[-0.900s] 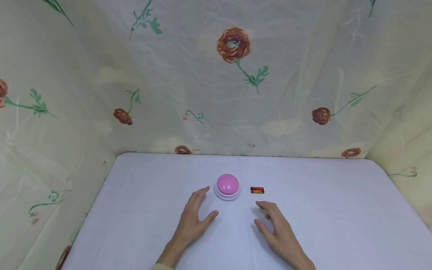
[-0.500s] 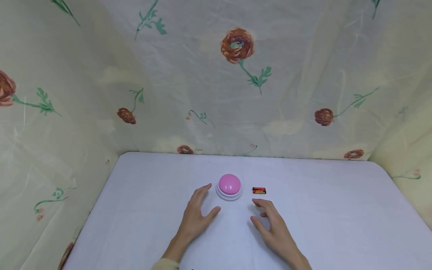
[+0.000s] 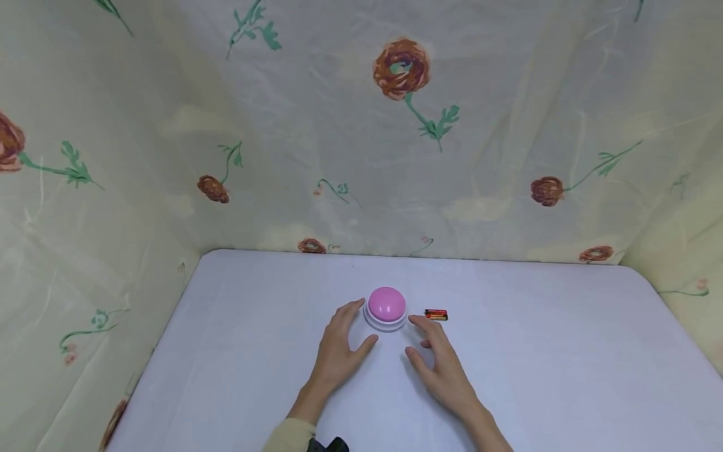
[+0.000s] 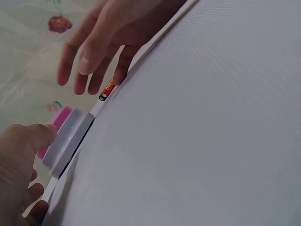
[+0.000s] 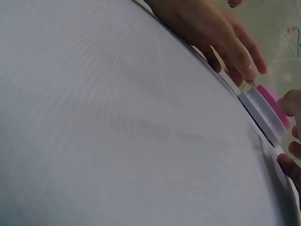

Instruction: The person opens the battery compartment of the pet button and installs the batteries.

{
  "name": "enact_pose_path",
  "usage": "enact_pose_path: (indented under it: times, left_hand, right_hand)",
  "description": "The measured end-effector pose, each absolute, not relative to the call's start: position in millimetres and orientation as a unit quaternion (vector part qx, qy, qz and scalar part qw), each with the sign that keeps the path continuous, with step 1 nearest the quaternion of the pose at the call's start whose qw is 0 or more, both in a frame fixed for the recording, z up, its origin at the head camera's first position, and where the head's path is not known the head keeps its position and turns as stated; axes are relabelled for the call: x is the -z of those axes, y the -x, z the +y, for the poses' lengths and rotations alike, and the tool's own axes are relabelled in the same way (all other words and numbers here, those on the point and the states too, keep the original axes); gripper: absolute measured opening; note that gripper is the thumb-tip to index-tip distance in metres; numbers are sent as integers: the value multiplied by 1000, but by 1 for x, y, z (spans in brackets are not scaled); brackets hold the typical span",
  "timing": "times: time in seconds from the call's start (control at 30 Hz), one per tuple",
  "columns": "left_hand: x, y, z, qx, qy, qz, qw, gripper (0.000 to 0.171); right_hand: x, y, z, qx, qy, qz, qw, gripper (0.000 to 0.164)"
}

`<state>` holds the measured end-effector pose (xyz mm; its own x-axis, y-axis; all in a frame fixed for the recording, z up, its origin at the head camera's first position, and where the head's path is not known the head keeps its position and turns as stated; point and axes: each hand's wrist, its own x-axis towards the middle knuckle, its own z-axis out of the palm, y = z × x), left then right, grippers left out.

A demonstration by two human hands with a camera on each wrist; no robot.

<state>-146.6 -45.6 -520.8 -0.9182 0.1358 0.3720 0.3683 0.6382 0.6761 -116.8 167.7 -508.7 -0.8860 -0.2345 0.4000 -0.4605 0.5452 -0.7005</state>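
My left hand (image 3: 337, 355) is spread wide, thumb well away from the fingers, and holds nothing; my right hand (image 3: 446, 370) is wide too, its fingers loosely bent, with nothing in it either. The flowered cloth (image 3: 469, 169) hangs beyond the white table (image 3: 237, 326). On that table, between my two sets of fingertips and a little farther out than my thumbs, sits the pink button (image 3: 386, 303) on its round white base (image 3: 386, 326), dome facing up. It lies ahead and to the right of my left palm, ahead and to the left of my right. Being round, it has no long axis to line up with. I judge neither hand clearly nearer: left fingertips are right beside one edge of the base, right fingertips beside the other, and I cannot tell whether either touches. Smallest are the two batteries (image 3: 436, 314), side by side to the right of the button, long axes running left to right, just past my right fingertips.
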Motion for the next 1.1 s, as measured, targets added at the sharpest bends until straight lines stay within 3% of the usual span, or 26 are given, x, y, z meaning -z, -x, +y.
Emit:
enact_pose_path:
  times: [1.1]
  left_hand:
    - [522, 166, -29, 354, 139, -915, 137, 75]
  right_hand:
    - [514, 136, 148, -433, -159, -881, 107, 60]
